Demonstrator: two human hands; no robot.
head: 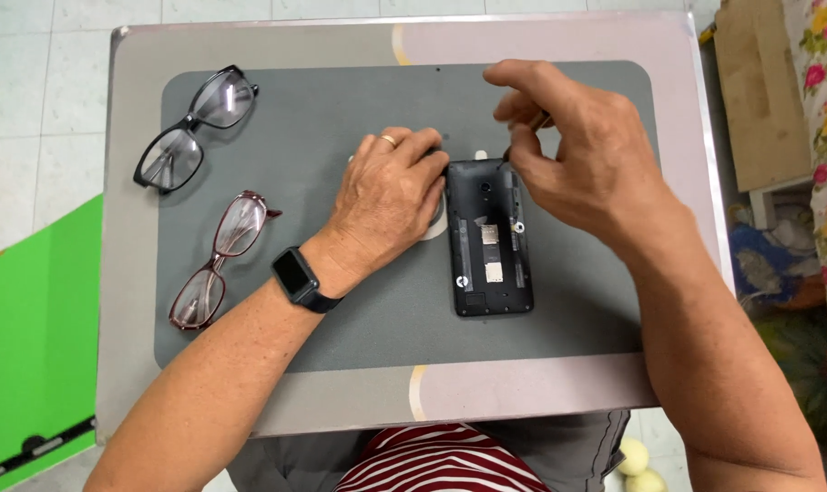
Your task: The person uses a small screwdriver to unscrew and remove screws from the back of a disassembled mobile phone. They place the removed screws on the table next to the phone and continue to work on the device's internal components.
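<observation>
With its back cover already off, the phone (490,239) lies on the desk's grey mat (359,328), my left hand (391,196) pressed flat beside it, my right hand (568,150) pinching a thin tool (539,120) at its top edge.

left hand (391,187) flat, right hand (573,150) pinching

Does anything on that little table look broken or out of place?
The phone on the grey mat stands out: its back cover is off, so its insides show. The left hand steadies it, while the right hand pinches a small tool at its top corner. Two pairs of glasses lie neatly aside.
</observation>
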